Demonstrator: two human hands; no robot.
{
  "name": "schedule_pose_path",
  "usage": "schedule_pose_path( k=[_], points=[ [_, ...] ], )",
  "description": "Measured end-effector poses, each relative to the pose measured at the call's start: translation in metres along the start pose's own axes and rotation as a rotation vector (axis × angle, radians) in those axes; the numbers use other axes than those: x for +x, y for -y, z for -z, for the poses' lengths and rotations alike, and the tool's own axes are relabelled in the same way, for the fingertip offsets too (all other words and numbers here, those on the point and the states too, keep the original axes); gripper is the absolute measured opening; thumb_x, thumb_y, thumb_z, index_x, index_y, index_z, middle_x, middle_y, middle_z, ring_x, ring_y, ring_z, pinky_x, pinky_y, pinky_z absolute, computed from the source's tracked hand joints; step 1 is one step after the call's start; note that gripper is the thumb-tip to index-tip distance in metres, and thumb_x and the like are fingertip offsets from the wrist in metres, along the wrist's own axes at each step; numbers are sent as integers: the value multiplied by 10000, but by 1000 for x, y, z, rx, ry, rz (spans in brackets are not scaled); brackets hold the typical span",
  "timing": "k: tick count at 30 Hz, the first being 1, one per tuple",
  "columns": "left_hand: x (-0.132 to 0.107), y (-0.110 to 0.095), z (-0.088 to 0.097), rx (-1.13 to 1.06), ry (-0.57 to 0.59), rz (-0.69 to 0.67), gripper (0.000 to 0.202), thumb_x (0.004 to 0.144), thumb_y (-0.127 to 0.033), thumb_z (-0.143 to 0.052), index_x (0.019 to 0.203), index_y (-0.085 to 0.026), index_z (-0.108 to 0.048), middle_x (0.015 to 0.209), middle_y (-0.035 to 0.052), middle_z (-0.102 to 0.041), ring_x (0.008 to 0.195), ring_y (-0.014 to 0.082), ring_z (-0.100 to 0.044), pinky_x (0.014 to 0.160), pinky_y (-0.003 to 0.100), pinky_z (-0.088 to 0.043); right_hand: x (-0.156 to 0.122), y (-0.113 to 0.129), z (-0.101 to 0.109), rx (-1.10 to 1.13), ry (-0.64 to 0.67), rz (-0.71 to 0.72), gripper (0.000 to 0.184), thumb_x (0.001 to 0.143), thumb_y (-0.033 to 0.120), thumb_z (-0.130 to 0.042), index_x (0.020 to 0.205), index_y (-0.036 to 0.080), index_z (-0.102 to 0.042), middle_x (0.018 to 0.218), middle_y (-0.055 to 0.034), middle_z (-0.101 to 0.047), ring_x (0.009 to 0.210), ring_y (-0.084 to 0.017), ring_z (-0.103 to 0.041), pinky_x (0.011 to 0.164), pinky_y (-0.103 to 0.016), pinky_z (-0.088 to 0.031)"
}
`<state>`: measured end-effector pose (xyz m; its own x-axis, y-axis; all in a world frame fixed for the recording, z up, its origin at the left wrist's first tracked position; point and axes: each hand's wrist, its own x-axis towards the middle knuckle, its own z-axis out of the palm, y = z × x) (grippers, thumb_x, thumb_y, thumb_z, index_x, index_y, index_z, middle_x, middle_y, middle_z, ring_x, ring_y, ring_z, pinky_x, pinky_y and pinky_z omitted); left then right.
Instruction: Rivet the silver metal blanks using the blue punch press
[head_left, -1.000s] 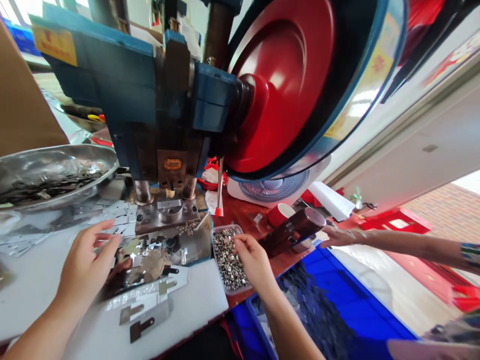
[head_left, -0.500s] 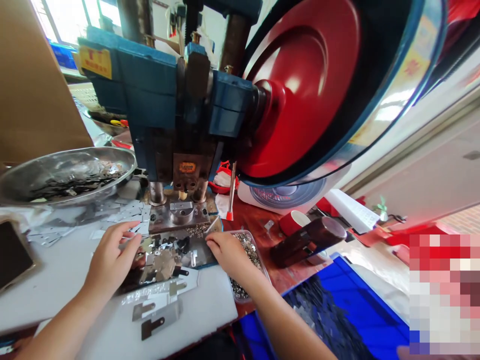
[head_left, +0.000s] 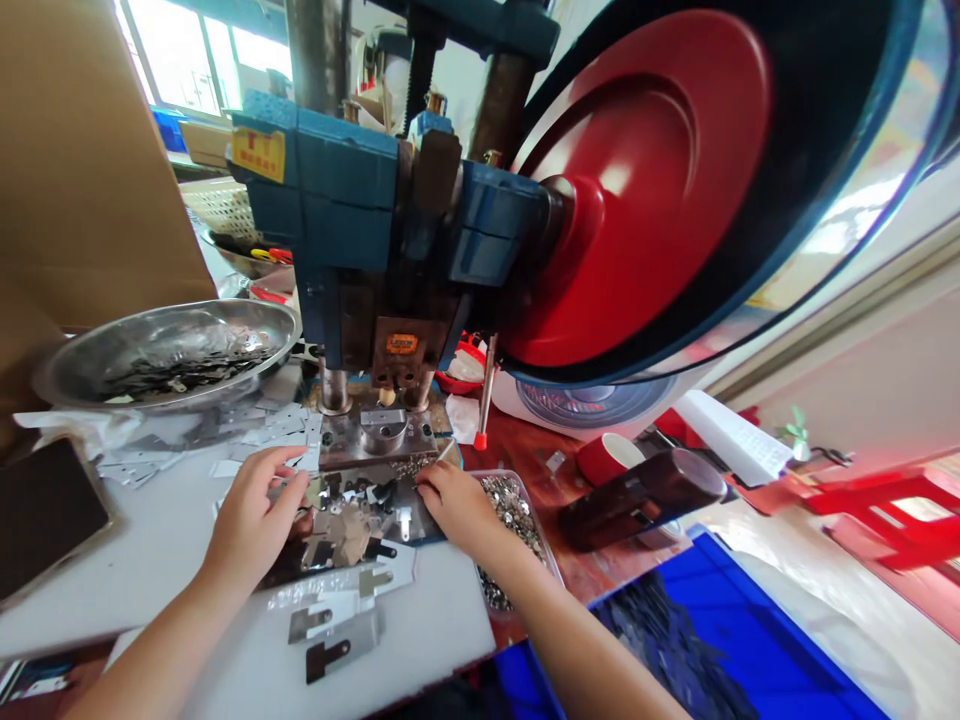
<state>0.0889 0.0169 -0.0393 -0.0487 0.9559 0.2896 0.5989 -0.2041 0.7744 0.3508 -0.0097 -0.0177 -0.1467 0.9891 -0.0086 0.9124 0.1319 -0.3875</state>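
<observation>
My left hand [head_left: 259,515] is at the left edge of the press bed, its thumb and fingers apart, with flat metal pieces near the fingertips. My right hand [head_left: 461,510] is closed at the bed's right side, its fingertips pinched around a thin pale stick [head_left: 447,451] whose lower end they hide. Between the hands, thin metal plates [head_left: 341,535] lie heaped on the bed, with small metal parts [head_left: 411,466] behind them. The round steel die [head_left: 382,432] sits behind these, below the raised press head [head_left: 405,345].
A steel bowl [head_left: 169,390] of metal strips stands left. A clear tub [head_left: 551,560] of small parts is by my right forearm. A red flywheel [head_left: 675,230] overhangs the right. A dark cylinder [head_left: 637,505] and a blue tray [head_left: 739,590] lie below it.
The view has shifted, so the press and bench appear farther right. Both hands stay in about the same places at the bed, and the stick is still in my right hand.
</observation>
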Motion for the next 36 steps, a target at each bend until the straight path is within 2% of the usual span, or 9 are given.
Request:
schedule_pose_path(
  k=[7, 14, 20, 25, 30, 34, 36],
  points=[
    [4, 7, 3, -34, -52, 81, 361, 811, -444, -512, 1097, -240, -598, 1060, 55, -579, 899, 213, -580, 745, 329, -489, 1, 3, -4, -93, -12, 31, 206, 892, 182, -503, 936, 207, -702, 995, -40, -673, 966, -175, -584, 866, -247, -408],
    [4, 6, 5, -19, -46, 79, 345, 821, -441, -503, 1087, -244, -599, 1080, 47, -579, 896, 205, -580, 745, 319, -495, 4, 8, -4, -160, -13, 71, 181, 847, 177, -508, 852, 210, -685, 938, -38, -671, 903, -175, -582, 827, -258, -402],
    [4, 6, 6, -13, -42, 61, 364, 823, -455, -497, 1090, -230, -602, 1077, 58, -581, 893, 211, -578, 748, 324, -498, 4, 6, -5, -102, -31, 54, 178, 852, 174, -509, 852, 215, -682, 940, -30, -676, 903, -172, -595, 828, -254, -402],
    [3, 7, 6, -1, -50, 61, 346, 829, -451, -499, 1087, -244, -605, 1071, 44, -589, 883, 200, -580, 751, 312, -497, -2, 3, -4, 30, -49, -33, 190, 891, 187, -492, 936, 199, -676, 974, -41, -692, 935, -169, -619, 853, -243, -413],
    [2, 9, 9, 79, -13, -20, 283, 856, -421, -474, 1014, -245, -630, 1056, 39, -613, 932, 207, -583, 760, 306, -494, -6, 1, -5, 124, -124, -91, 220, 910, 193, -465, 972, 199, -676, 972, -42, -707, 939, -176, -638, 850, -257, -428],
    [2, 15, 13, 290, 62, -145, 243, 861, -383, -472, 875, -234, -663, 1035, 53, -628, 961, 233, -584, 873, 381, -460, -4, -4, -10, 185, -159, -76, 218, 903, 192, -473, 970, 189, -680, 958, -41, -714, 927, -190, -645, 839, -271, -439],
    [1, 15, 14, 390, 93, -177, 245, 865, -380, -472, 864, -242, -674, 1052, 59, -622, 972, 245, -581, 904, 417, -443, -3, -6, -12, 220, -170, -70, 212, 897, 188, -482, 970, 187, -681, 954, -40, -716, 916, -190, -647, 831, -271, -445]
  ],
)
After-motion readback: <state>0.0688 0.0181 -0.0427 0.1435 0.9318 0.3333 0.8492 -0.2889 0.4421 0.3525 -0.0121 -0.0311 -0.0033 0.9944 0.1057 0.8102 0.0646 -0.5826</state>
